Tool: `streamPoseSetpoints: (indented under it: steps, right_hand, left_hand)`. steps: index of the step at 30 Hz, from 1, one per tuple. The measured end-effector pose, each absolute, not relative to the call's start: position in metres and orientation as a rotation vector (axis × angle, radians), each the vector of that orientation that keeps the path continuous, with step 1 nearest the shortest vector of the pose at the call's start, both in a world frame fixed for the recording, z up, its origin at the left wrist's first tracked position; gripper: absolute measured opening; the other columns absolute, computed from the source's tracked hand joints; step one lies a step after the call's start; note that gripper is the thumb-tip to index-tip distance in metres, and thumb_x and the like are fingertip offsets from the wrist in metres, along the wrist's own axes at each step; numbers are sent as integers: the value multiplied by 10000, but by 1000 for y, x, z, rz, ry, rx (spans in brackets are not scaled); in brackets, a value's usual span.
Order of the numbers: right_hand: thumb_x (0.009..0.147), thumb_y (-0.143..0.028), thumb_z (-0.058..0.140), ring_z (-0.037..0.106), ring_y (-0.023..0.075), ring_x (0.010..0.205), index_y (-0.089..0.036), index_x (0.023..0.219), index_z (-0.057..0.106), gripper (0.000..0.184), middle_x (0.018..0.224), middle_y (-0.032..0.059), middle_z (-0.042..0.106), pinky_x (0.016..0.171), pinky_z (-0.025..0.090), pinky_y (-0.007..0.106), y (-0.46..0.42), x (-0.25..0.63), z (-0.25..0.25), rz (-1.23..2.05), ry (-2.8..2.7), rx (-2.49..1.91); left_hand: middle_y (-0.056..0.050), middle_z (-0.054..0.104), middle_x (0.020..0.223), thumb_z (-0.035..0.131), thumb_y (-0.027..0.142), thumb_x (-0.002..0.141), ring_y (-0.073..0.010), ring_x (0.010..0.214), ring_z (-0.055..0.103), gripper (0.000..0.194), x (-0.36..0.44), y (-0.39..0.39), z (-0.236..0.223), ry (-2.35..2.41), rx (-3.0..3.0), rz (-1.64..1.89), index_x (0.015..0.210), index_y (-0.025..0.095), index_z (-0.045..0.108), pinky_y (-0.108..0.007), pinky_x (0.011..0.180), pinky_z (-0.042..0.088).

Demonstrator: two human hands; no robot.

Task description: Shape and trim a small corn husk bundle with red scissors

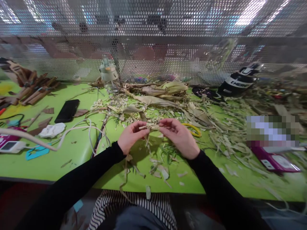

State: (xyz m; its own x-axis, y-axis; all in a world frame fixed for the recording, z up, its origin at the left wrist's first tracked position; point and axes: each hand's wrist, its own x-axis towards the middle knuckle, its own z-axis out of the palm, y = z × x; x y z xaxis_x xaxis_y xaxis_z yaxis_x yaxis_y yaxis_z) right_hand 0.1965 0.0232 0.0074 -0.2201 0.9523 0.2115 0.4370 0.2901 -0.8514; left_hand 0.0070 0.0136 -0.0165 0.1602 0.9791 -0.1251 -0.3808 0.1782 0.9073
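Both my hands meet over the green table [72, 156], pinching a small bundle of dried husk strips [151, 126] between them. My left hand [130, 135] grips its left end, fingers curled. My right hand [178, 135] holds the right end with thumb and fingers closed. A long husk strand [125, 174] hangs down from my left hand past the table edge. Loose husk scraps [160, 167] lie under the hands.
A heap of dried corn husks [158, 92] and shreds spreads across the back and right. A yellow-handled tool [193, 128], a water bottle [109, 75], a black phone [67, 110], white cables [79, 129], a white cloth [51, 130] and brown strips [35, 89] lie around. A perforated metal screen stands behind.
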Motion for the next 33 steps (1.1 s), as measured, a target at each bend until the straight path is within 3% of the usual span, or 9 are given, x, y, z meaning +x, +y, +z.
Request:
streamPoseSetpoints:
  steps: [2, 4, 8, 12, 17, 22, 25, 27, 33]
  right_hand:
    - [829, -416, 549, 629, 219, 851, -189, 1147, 524, 391, 1073, 105, 630, 723, 520, 369, 26, 219, 10, 501, -1969, -1424]
    - [832, -362, 513, 602, 296, 970, -161, 1069, 580, 318, 1077, 147, 633, 822, 481, 442, 30, 245, 8, 92, -2173, -1630]
    - [816, -309, 474, 622, 322, 918, -122, 1032, 609, 316, 1000, 165, 669, 803, 477, 443, 37, 283, -4, -90, -2460, -1891]
    - [764, -256, 478, 635, 282, 879, -123, 1024, 603, 317, 986, 153, 677, 747, 479, 373, 45, 286, -7, -33, -2484, -1907]
    - [710, -206, 498, 611, 226, 684, -173, 874, 604, 198, 788, 92, 671, 609, 443, 317, 53, 290, 2, -41, -2460, -1963]
    - [790, -377, 535, 595, 238, 726, -187, 870, 610, 219, 847, 110, 665, 634, 448, 343, 36, 277, 22, -23, -2278, -1731]
    - [879, -467, 436, 579, 181, 671, -199, 989, 589, 327, 890, 78, 665, 591, 439, 299, 16, 238, 34, 409, -2216, -1492]
    - [894, -462, 432, 540, 146, 607, -201, 959, 579, 307, 783, 34, 638, 563, 411, 266, 7, 211, 36, 589, -2225, -1360]
    - [903, -373, 459, 416, 101, 533, -195, 744, 522, 247, 609, -32, 484, 529, 328, 233, 2, 183, 24, 624, -2192, -1226]
  left_hand:
    - [37, 621, 696, 805, 243, 566, -36, 547, 510, 349, 5, 14, -14, 898, 798, 1183, 855, 154, 630, -167, 525, 403]
    - [43, 619, 681, 817, 239, 547, -31, 536, 505, 363, 3, 13, -10, 906, 733, 1181, 855, 161, 641, -158, 509, 385]
    - [37, 635, 703, 827, 247, 543, -31, 559, 525, 368, 3, 10, -7, 878, 679, 1158, 865, 172, 665, -147, 510, 381]
    - [26, 661, 754, 831, 264, 541, -30, 574, 542, 391, 4, 8, -8, 831, 644, 1155, 887, 176, 671, -150, 539, 408]
    - [13, 678, 810, 819, 247, 557, -60, 663, 589, 366, 3, 9, -9, 784, 652, 1191, 870, 181, 641, -176, 608, 450]
    - [-23, 700, 861, 790, 288, 608, -83, 706, 609, 343, 6, 8, -11, 734, 783, 1184, 873, 170, 606, -203, 652, 461]
    - [-34, 695, 818, 765, 355, 639, -107, 717, 620, 365, 10, 6, -14, 782, 906, 1146, 900, 149, 614, -240, 696, 476]
    - [-30, 677, 758, 717, 395, 692, -106, 682, 602, 361, 12, 4, -15, 817, 1050, 1140, 921, 131, 625, -243, 677, 472]
    - [-69, 684, 910, 654, 388, 758, -141, 789, 626, 321, 6, 0, -10, 956, 1515, 1154, 970, 148, 631, -256, 717, 495]
